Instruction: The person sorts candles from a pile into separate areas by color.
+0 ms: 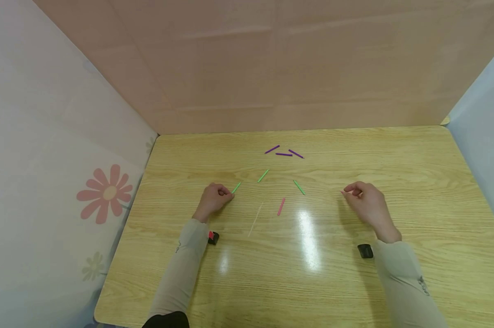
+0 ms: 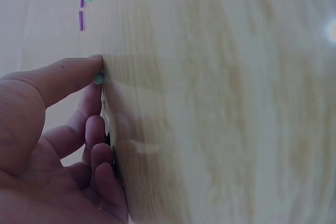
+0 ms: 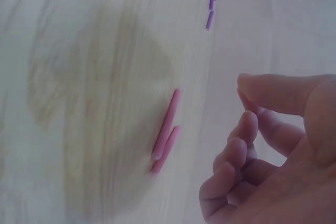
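The left hand (image 1: 214, 199) pinches a green stick (image 1: 236, 187) by its near end, thumb against forefinger, low at the table (image 1: 435, 182); the free length points away from the fingertips. With so little covered, a light knock could swivel it, and its round end suggests it may roll if released unevenly. Just beyond and right of that hand lies a second green stick (image 1: 263, 176), which a careless sideways sweep might nudge. The right hand (image 1: 367, 205) seems raised off the table, thumb and forefinger brought together at a small pinkish tip (whether that is a stick or only a fingertip, I cannot tell). If it is one, so slight a hold could let it drop. Left of this hand lie a third green stick (image 1: 299, 187) and, nearer the person, a pink stick (image 1: 281, 206); a low inward reach could brush either. Three purple sticks (image 1: 284, 154), beyond both hands, look less exposed.
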### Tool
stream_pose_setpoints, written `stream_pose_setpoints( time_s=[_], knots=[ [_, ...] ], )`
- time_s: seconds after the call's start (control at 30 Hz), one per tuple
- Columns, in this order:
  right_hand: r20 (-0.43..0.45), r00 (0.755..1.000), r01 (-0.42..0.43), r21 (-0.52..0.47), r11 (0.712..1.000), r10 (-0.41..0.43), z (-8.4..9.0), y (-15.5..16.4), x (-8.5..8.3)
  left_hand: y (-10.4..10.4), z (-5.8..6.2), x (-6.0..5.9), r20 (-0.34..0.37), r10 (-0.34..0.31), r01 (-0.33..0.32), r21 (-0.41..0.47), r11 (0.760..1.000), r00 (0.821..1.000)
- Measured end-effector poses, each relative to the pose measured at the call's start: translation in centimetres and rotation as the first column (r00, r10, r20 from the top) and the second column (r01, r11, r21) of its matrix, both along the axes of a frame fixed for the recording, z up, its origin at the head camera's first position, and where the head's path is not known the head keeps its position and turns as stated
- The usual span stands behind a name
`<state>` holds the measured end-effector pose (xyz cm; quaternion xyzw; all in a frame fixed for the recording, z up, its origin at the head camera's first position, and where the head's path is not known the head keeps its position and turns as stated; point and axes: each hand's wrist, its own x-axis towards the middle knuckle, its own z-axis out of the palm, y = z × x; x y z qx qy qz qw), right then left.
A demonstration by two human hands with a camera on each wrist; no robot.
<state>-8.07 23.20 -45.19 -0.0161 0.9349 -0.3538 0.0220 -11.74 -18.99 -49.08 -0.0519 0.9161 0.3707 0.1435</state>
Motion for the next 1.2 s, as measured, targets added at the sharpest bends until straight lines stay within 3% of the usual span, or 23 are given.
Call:
stream_pose_setpoints(
  time_s=[0.3,0.63,0.93,1.2],
  knots=[
    [0.006,0.996,-0.085,-0.055,0.995,0.086,0.0,-1.3,-0.3,-0.1,-0.1,0.0,-0.002,0.000,0.000,0.009,1.000,1.000],
    [0.005,0.968,-0.248,-0.129,0.960,0.250,-1.5,-4.9,-0.9,0.0,0.0,0.0,0.000,0.001,-0.001,0.003,1.000,1.000],
    [-0.012,0.936,-0.350,-0.140,0.926,0.352,-2.7,-8.4,-1.4,0.0,-0.1,0.0,0.002,0.005,-0.005,-0.007,1.000,1.000],
    [-0.013,0.921,-0.389,-0.112,0.915,0.390,-3.0,-10.5,-2.0,0.0,-0.2,0.0,-0.004,0.003,-0.003,0.003,1.000,1.000]
  ],
)
